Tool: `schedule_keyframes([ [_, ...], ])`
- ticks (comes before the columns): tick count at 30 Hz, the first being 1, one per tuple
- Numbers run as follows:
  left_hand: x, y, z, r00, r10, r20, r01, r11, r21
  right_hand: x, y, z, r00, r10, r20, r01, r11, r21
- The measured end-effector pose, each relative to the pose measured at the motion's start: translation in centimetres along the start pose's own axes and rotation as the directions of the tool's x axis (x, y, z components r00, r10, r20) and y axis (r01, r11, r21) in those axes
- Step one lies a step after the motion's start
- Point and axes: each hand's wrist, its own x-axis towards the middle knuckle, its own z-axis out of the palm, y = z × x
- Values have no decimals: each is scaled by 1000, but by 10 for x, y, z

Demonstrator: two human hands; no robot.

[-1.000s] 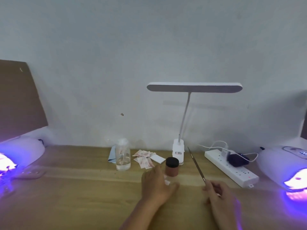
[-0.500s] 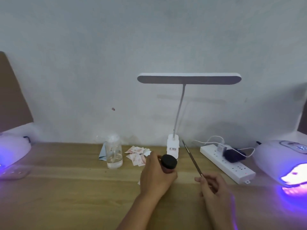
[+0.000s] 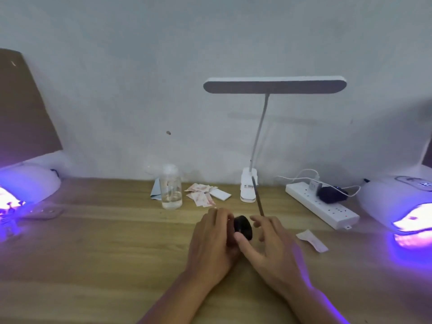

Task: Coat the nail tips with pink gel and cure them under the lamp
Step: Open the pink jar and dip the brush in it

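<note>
My left hand (image 3: 211,239) is wrapped around the gel jar, tilted so that its black lid (image 3: 243,227) faces the camera; the pink body is hidden behind my fingers. My right hand (image 3: 272,244) holds a thin brush (image 3: 257,197) that sticks up and away, while its thumb and fingers touch the black lid. Two white curing lamps glow purple: one at the left edge (image 3: 28,185), one at the right edge (image 3: 397,199). No nail tips are clearly visible.
A white clip-on desk lamp (image 3: 248,190) stands behind my hands. A clear bottle (image 3: 171,190) and pink paper scraps (image 3: 201,195) lie at the back. A white power strip (image 3: 322,206) runs to the right. A paper strip (image 3: 312,239) lies near my right hand on the wooden table (image 3: 105,253).
My left hand lifted the jar off the table and tilted it towards me. My right hand moved in from the right with the brush and now touches the lid.
</note>
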Motion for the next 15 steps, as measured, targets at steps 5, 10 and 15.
schedule_keyframes([
  [5, 0, -1, 0, 1000, 22, 9, -22, 1000, -8, 3, 1, 1, 1000, 12, -29, -12, 1000, -16],
  [10, 3, -6, 2, 998, 20, 66, -14, 995, -94, 4, 4, 0, 998, -13, -67, 20, 995, 97],
  [15, 6, -9, 3, 993, 7, 119, 15, 982, -186, 4, 8, 2, 997, -47, -60, 55, 989, 137],
])
